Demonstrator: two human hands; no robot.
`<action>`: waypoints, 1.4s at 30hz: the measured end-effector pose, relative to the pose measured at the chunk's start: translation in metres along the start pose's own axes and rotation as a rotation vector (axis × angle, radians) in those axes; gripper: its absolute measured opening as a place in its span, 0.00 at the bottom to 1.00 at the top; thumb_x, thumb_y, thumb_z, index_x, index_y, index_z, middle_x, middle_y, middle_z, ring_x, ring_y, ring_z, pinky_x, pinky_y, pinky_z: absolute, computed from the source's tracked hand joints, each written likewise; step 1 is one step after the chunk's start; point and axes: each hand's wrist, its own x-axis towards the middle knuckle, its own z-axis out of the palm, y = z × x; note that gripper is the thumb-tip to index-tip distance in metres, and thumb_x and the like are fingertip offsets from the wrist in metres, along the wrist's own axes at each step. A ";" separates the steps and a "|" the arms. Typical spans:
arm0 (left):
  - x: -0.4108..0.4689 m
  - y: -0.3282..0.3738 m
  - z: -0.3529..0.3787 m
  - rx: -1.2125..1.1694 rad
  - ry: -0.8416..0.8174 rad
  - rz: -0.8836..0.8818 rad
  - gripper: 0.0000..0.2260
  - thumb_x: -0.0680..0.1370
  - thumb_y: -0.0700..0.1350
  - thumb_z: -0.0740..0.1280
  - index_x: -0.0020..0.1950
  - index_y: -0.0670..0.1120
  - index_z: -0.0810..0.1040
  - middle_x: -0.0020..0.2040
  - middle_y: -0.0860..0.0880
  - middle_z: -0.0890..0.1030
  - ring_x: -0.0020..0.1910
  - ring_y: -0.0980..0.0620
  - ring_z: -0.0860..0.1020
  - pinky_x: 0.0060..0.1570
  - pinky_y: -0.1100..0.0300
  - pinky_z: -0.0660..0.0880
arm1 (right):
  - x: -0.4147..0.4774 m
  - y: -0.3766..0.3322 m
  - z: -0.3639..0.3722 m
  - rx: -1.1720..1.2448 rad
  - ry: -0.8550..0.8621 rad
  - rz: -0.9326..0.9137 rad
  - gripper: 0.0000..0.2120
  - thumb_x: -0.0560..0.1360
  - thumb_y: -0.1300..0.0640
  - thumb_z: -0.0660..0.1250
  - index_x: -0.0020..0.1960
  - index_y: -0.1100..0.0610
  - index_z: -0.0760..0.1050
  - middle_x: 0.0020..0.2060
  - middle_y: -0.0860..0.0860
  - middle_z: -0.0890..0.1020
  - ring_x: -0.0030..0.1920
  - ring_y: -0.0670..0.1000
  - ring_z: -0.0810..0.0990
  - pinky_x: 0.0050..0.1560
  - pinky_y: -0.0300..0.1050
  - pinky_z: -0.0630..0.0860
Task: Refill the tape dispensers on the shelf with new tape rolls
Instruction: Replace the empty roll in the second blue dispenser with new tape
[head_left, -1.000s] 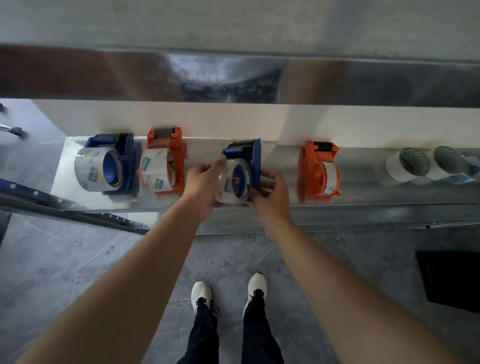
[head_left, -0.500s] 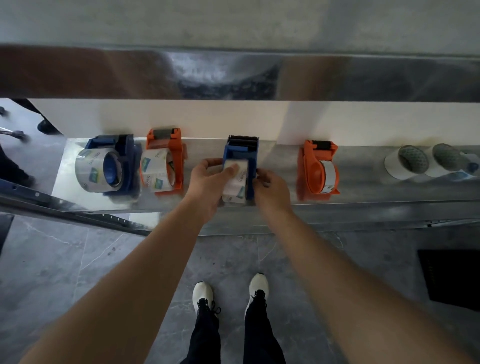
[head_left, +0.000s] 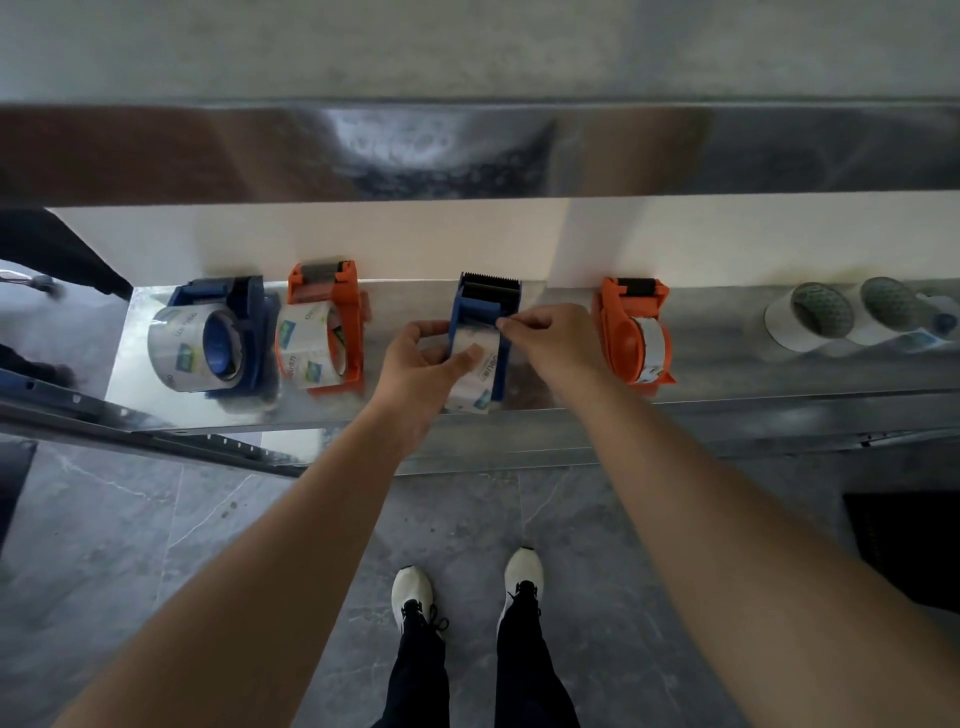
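On the shelf (head_left: 727, 364), the blue dispenser (head_left: 488, 306) — lately on its side — has been stood on edge; its new tape roll (head_left: 475, 376) is clasped by the left grip (head_left: 421, 364), its loose end seemingly pinched by the right grip (head_left: 550, 338) — likely for threading.

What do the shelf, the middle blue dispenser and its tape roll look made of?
Shelf: probably sheet metal, bright and glossy, with mirror-like reflections.
Blue dispenser: likely moulded plastic, uniform matte colour.
Tape roll: apparently clear glossy plastic film, with printed labels visible.
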 end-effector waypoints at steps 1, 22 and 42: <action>-0.001 0.000 -0.001 -0.002 -0.011 0.001 0.22 0.78 0.37 0.76 0.69 0.43 0.73 0.53 0.42 0.89 0.54 0.39 0.88 0.57 0.29 0.82 | 0.004 -0.003 -0.004 0.004 -0.045 0.036 0.09 0.76 0.49 0.76 0.51 0.54 0.88 0.43 0.47 0.87 0.45 0.44 0.83 0.47 0.42 0.79; -0.003 -0.011 -0.017 -0.034 -0.139 0.046 0.22 0.78 0.31 0.73 0.69 0.46 0.74 0.54 0.40 0.89 0.53 0.41 0.88 0.56 0.38 0.83 | -0.001 0.002 0.008 -0.402 0.089 -0.300 0.09 0.81 0.50 0.69 0.45 0.50 0.86 0.35 0.44 0.84 0.35 0.43 0.80 0.34 0.41 0.71; 0.001 -0.013 -0.039 -0.005 -0.306 0.063 0.27 0.73 0.33 0.74 0.72 0.41 0.76 0.59 0.38 0.87 0.57 0.42 0.86 0.57 0.46 0.84 | -0.025 0.019 0.014 0.461 0.112 -0.070 0.04 0.78 0.61 0.74 0.48 0.60 0.87 0.26 0.49 0.81 0.25 0.46 0.75 0.26 0.39 0.73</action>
